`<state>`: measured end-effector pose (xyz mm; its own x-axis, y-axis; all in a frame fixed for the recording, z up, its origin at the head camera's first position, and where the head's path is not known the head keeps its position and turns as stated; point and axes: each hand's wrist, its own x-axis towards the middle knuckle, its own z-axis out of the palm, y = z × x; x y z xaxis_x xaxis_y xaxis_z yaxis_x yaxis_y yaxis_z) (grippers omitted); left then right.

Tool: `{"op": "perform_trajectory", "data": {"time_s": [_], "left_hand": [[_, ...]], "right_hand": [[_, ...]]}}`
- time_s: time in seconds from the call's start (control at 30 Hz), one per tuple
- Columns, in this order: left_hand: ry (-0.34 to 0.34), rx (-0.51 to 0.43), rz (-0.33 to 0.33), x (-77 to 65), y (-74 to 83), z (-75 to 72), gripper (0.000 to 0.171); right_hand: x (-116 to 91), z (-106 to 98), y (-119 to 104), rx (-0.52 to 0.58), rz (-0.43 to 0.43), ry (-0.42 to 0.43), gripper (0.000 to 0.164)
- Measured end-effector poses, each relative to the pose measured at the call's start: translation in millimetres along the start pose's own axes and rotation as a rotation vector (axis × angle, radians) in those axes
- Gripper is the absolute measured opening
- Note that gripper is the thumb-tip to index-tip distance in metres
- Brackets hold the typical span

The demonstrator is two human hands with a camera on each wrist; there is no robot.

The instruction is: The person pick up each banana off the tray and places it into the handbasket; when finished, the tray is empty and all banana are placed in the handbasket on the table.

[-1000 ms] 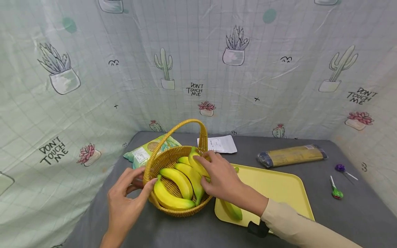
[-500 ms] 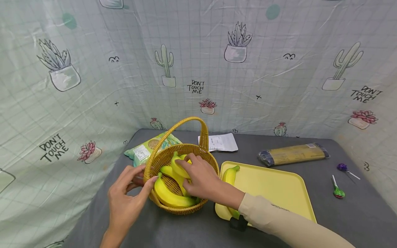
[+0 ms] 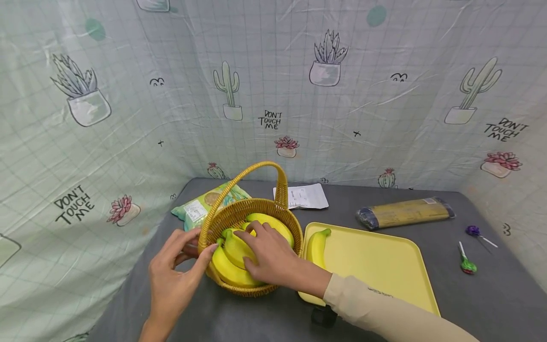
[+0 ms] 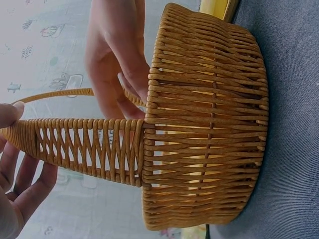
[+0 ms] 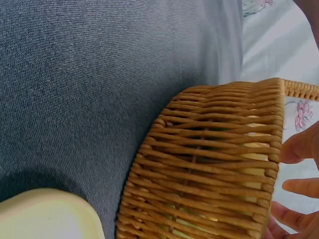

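Note:
In the head view, a yellow wicker basket [image 3: 256, 205] holds several bananas. My left hand [image 3: 175, 275] pinches the left foot of its tall handle [image 3: 206, 233], thumb on one side and fingers on the other, as the left wrist view also shows. My right hand [image 3: 273, 254] reaches into the basket with curled fingers over a banana [image 3: 235, 249], gripping it on top of another banana [image 3: 228, 274] by the left front wall. One more banana [image 3: 273, 224] lies along the back right inside. The basket wall [image 5: 199, 169] hides most of the fruit in the right wrist view.
A yellow tray [image 3: 380, 266] with one banana [image 3: 316, 247] at its left side lies right of the basket. Behind are a green bag [image 3: 192, 211], a white packet [image 3: 307, 196] and a long yellow-brown package [image 3: 406, 213]. Two lollipops, purple [image 3: 473, 231] and green [image 3: 467, 266], lie far right.
My right hand has moved left across the basket, bringing the banana from the right side onto the front-left ones. The left hand stays on the handle.

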<state>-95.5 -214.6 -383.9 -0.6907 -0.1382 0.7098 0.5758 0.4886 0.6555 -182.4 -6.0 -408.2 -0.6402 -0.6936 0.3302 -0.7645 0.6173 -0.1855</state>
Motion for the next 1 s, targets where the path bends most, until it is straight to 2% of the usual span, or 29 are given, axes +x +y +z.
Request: {"op": "perform_trajectory", "data": {"time_s": [0.27,0.63,0.8,1.0], "left_hand": [[0.001,-0.005,-0.014,-1.1,0.3,2.0,0.049],[0.003,0.009,-0.018,-0.6,0.1,0.4,0.049],[0.008,0.015,-0.010,-1.5,1.6,0.2,0.049],[0.005,0.013,-0.020,-1.2,2.3,1.0,0.048]], "right_hand": [[-13,-14,10,0.027,0.039,0.018,0.053],[-33,-32,24,0.033,0.035,0.113,0.055],[-43,-36,28,0.040,0.037,0.128,0.055],[-60,-43,35,0.068,0.101,0.136,0.058]]}}
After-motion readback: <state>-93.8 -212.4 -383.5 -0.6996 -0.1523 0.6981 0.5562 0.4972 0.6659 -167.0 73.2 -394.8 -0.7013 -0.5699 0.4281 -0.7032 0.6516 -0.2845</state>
